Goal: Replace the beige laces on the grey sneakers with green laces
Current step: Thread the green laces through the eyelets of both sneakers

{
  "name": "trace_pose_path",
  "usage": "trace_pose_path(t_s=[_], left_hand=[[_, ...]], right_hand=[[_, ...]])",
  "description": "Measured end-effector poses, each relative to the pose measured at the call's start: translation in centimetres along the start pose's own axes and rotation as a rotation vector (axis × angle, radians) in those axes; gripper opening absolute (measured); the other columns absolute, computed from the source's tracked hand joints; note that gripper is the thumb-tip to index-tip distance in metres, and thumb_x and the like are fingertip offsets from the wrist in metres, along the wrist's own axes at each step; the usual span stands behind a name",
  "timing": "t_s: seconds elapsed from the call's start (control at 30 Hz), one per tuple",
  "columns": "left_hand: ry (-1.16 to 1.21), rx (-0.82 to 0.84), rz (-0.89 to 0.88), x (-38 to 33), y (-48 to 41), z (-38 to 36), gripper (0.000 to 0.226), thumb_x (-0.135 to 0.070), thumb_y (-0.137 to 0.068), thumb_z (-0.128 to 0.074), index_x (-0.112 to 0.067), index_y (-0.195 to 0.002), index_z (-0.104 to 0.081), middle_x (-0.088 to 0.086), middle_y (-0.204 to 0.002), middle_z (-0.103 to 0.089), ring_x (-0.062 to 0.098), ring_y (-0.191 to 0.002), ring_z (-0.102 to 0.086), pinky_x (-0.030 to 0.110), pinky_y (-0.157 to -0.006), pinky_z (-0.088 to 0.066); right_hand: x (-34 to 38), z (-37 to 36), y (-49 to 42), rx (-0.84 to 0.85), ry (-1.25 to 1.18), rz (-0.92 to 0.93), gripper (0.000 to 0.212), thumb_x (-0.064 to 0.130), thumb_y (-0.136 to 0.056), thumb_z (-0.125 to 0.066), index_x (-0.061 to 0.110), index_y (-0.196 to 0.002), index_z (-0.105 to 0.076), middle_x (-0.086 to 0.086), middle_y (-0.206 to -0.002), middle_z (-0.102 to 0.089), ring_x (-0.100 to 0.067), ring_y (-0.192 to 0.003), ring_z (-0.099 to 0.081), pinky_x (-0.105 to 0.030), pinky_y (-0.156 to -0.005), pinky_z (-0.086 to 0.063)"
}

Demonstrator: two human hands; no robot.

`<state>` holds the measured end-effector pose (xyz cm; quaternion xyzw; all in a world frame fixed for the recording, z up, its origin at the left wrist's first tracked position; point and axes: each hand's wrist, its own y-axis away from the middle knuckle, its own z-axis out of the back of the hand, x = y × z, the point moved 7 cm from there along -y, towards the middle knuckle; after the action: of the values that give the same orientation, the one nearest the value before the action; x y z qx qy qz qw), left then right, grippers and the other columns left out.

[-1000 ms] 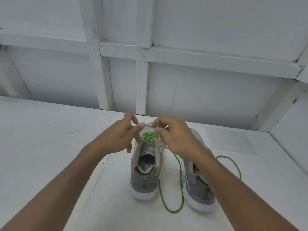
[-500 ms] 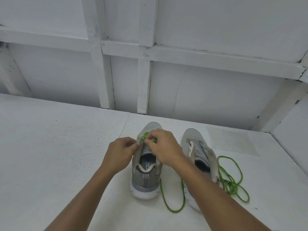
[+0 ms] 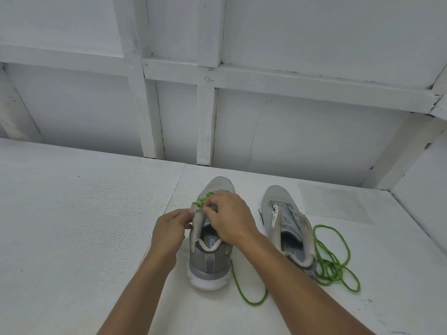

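Two grey sneakers stand side by side on the white floor, toes pointing away from me. The left sneaker (image 3: 210,259) carries a green lace (image 3: 202,200) threaded across its eyelets, and a free end of it loops on the floor (image 3: 251,299) behind the heel. My left hand (image 3: 170,232) pinches the left eyelet flap of that sneaker. My right hand (image 3: 229,217) lies over the tongue and pinches the green lace near the top eyelets. The right sneaker (image 3: 285,213) has no lace in it. A second green lace (image 3: 335,262) lies coiled on the floor to its right.
A white panelled wall (image 3: 242,122) with timber battens rises just beyond the sneakers' toes. A second white wall (image 3: 425,189) closes the corner at the right. White floor (image 3: 72,226) stretches to the left.
Both hands have come down from above the toe to the upper eyelets of the left sneaker. The right sneaker and the coiled lace, hidden before by my right arm, now show.
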<state>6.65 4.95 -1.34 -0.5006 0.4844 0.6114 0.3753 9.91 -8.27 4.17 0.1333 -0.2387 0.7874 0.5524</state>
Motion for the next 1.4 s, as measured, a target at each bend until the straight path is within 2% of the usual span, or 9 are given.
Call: trace_pose_path(t_s=[0.37,0.7,0.9,0.97,1.07,1.13,1.2,1.27,1.4], left_hand=[[-0.026,-0.053,-0.037,-0.5,0.3,-0.1,0.022,-0.012,-0.089,-0.057,-0.016,-0.076,-0.075,-0.010,-0.071,-0.072,-0.001,-0.061,-0.062,0.026,-0.065,-0.043],[-0.053,0.037,-0.024,0.3,-0.4,-0.5,0.027,-0.031,-0.097,-0.052,-0.017,-0.088,-0.073,-0.004,-0.086,-0.073,0.014,-0.080,-0.066,0.029,-0.070,-0.046],[0.008,0.022,-0.092,0.9,-1.8,-0.3,0.016,-0.019,-0.097,-0.053,-0.011,-0.088,-0.063,0.004,-0.086,-0.067,0.020,-0.079,-0.059,0.036,-0.074,-0.046],[0.146,-0.094,-0.132,0.7,-2.3,0.7,0.016,-0.014,-0.099,-0.048,-0.013,-0.087,-0.058,0.000,-0.089,-0.063,0.019,-0.082,-0.058,0.030,-0.069,-0.042],[0.680,-0.188,-0.124,0.1,-3.5,2.9,0.021,-0.010,-0.104,-0.035,-0.012,-0.088,-0.048,0.004,-0.096,-0.064,0.021,-0.090,-0.066,0.030,-0.077,-0.049],[1.060,-0.173,-0.085,-0.7,-4.4,4.9,0.028,-0.013,-0.104,-0.029,-0.010,-0.085,-0.049,0.004,-0.083,-0.063,0.017,-0.080,-0.068,0.031,-0.080,-0.052],[1.259,-0.150,-0.088,-1.9,-5.1,7.3,0.037,-0.010,-0.101,-0.031,-0.011,-0.072,-0.054,-0.001,-0.069,-0.055,0.011,-0.061,-0.060,0.024,-0.068,-0.049],[1.218,-0.162,-0.106,-3.2,-5.4,9.1,0.040,-0.004,-0.096,-0.037,-0.015,-0.062,-0.056,-0.005,-0.066,-0.045,0.008,-0.051,-0.047,0.018,-0.053,-0.039],[0.606,-0.134,-0.171,-5.0,-4.9,8.8,0.019,-0.008,-0.097,-0.044,-0.018,-0.095,-0.061,-0.006,-0.060,-0.045,0.007,-0.041,-0.030,0.018,-0.040,-0.021]], right_hand=[[1.5,0.0,-0.2,0.030,0.158,0.066,0.025,0.029,-0.097,-0.047,0.018,-0.103,-0.069,0.003,-0.106,-0.062,-0.019,-0.098,-0.055,-0.029,-0.069,-0.035],[2.2,0.1,-0.3,-0.013,0.258,0.122,0.022,0.029,-0.095,-0.049,0.022,-0.094,-0.069,0.006,-0.095,-0.063,-0.017,-0.102,-0.042,-0.037,-0.085,-0.027],[0.9,0.8,0.2,0.002,0.157,0.070,0.014,0.024,-0.089,-0.061,0.026,-0.100,-0.068,0.009,-0.099,-0.058,-0.015,-0.109,-0.034,-0.035,-0.087,-0.024],[0.2,1.0,0.8,-0.021,0.185,0.084,0.023,0.023,-0.085,-0.064,0.026,-0.108,-0.065,0.007,-0.108,-0.055,-0.018,-0.111,-0.037,-0.034,-0.083,-0.023],[-0.9,2.4,1.7,-0.126,0.161,0.052,0.035,0.027,-0.081,-0.069,0.022,-0.115,-0.062,0.002,-0.113,-0.051,-0.020,-0.110,-0.041,-0.036,-0.090,-0.034],[-1.6,3.3,2.3,-0.150,0.151,0.011,0.044,0.035,-0.079,-0.073,0.022,-0.119,-0.060,0.002,-0.115,-0.049,-0.020,-0.110,-0.042,-0.037,-0.093,-0.039],[-2.3,3.8,2.9,-0.124,0.122,-0.045,0.051,0.043,-0.080,-0.072,0.022,-0.124,-0.056,0.003,-0.119,-0.046,-0.017,-0.114,-0.039,-0.033,-0.097,-0.038],[-3.1,4.2,3.7,-0.085,0.072,-0.103,0.053,0.042,-0.083,-0.070,0.020,-0.128,-0.052,0.004,-0.123,-0.043,-0.014,-0.118,-0.037,-0.027,-0.098,-0.036],[-4.3,4.9,4.6,0.022,0.035,-0.187,0.040,0.022,-0.094,-0.060,0.014,-0.132,-0.050,0.000,-0.129,-0.041,-0.015,-0.111,-0.050,-0.024,-0.090,-0.042]])
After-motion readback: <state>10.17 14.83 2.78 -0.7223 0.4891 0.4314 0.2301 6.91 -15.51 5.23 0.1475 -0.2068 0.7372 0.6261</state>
